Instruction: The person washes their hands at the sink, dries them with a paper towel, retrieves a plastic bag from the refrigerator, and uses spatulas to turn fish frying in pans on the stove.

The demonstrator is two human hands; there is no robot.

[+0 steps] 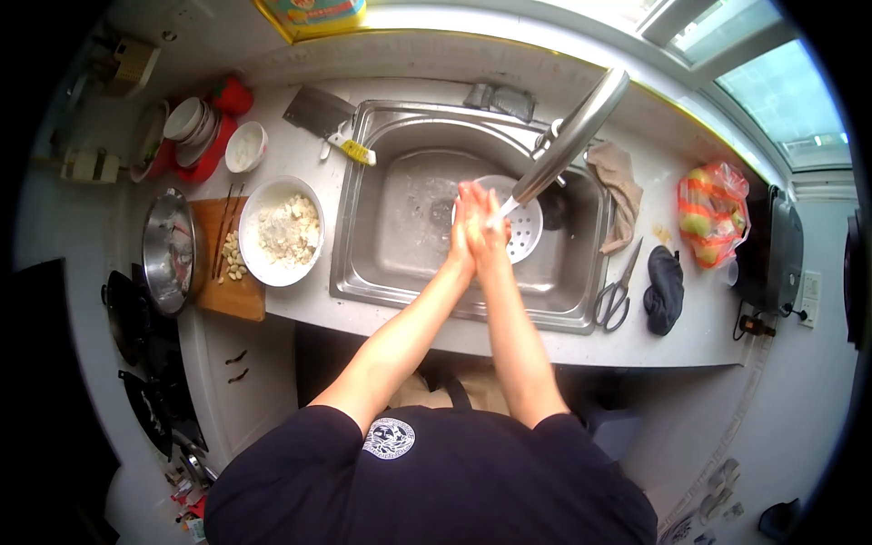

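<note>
My left hand [461,220] and my right hand [487,232] press palm to palm over the steel sink [386,213], fingers stretched out and pointing away from me. Nothing shows between them, though the inner palms are hidden. Water runs onto my right hand from the faucet [574,136], which reaches in from the back right. Below the hands, a white perforated strainer [525,234] sits in the basin, partly covered by them.
Left of the sink are a cleaver [320,113], a white bowl of pale chopped food [285,231], a cutting board [222,295] and a metal basin [169,250]. To the right lie scissors [615,295], a brown cloth [619,193], a dark cloth [664,289] and a bag of fruit [713,213].
</note>
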